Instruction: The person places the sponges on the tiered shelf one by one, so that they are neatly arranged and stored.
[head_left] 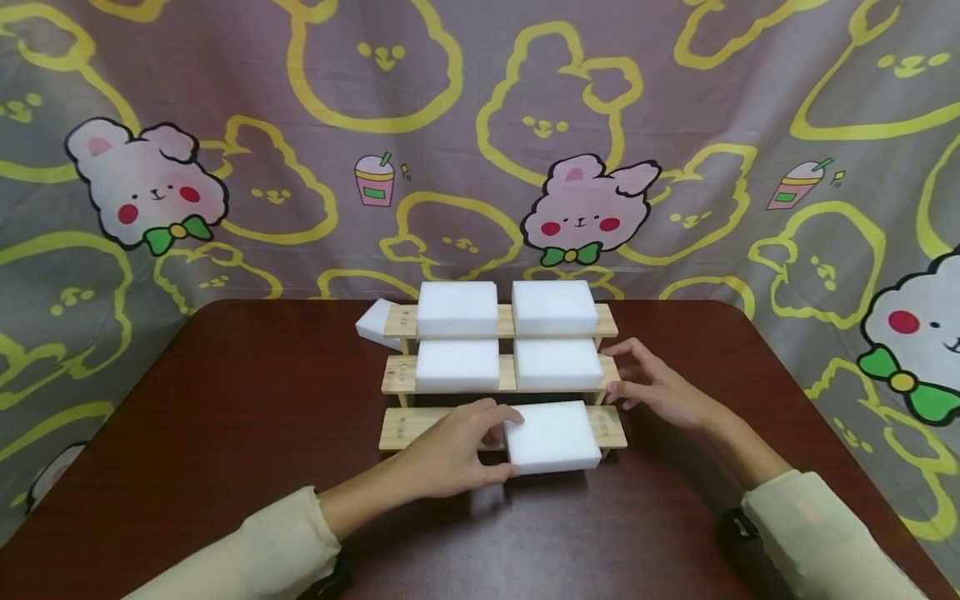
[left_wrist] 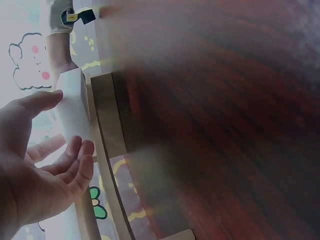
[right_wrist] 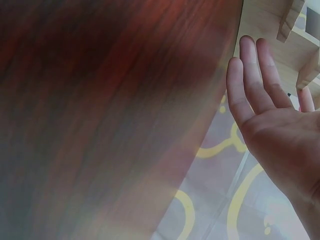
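A white foam block (head_left: 555,437) sits slightly askew on the lowest tier of a three-tier wooden rack (head_left: 393,427), overhanging its front edge. My left hand (head_left: 457,446) holds this block at its left end, index finger on the top edge and thumb at the front corner. In the left wrist view, thumb and fingers lie about the white block (left_wrist: 75,107). Beside the rack's right end is my right hand (head_left: 663,392), its fingers loosely extended near the middle tier; contact is unclear. The right wrist view shows the palm and spread fingers (right_wrist: 250,85) holding nothing.
Two foam blocks stand on the top tier, the left one (head_left: 457,308) and the right one (head_left: 553,306). Two more (head_left: 457,365) are on the middle tier. Another white block (head_left: 377,323) lies behind the rack's left end. A patterned curtain (head_left: 465,150) hangs behind the dark table (head_left: 247,400).
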